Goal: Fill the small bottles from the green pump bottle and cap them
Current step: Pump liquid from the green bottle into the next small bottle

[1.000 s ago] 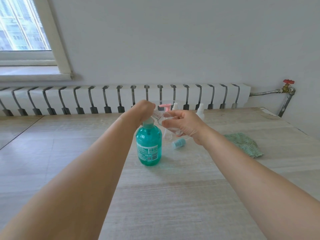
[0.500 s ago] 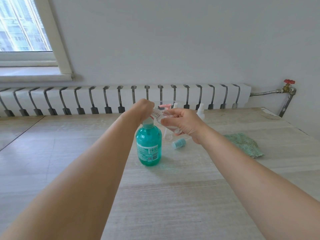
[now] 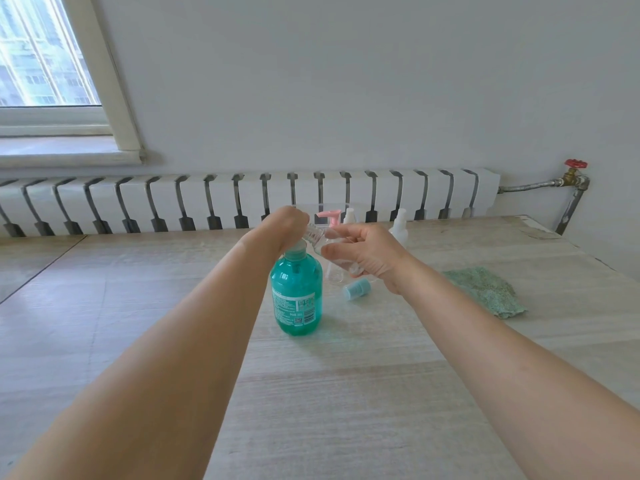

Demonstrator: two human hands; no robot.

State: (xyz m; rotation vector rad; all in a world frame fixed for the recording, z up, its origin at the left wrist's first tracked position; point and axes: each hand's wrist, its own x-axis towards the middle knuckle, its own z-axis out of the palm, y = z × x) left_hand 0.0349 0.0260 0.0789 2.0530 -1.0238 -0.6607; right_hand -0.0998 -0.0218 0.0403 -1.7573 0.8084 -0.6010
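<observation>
Two bare hands meet above the pale wooden tabletop (image 3: pixel 346 393) — the left hand (image 3: pixel 289 225) curls down over the pump of the upright translucent green pump bottle (image 3: pixel 296 292). The right hand (image 3: pixel 367 252) has its grip wrapped around a small clear plastic bottle (image 3: pixel 320 237), tilted with its open neck at the pump — a blue cap (image 3: pixel 356 289) lies just beside.

The green pump bottle (image 3: pixel 296 296) at centre is seen as glossy translucent plastic with a paper-like label. A clear, smooth plastic small bottle (image 3: pixel 327 249) is seen beside it. The tabletop (image 3: pixel 346 393) is shown as pale matt wood grain. The cloth (image 3: pixel 485 291) at right looks rough and nubbly.
</observation>
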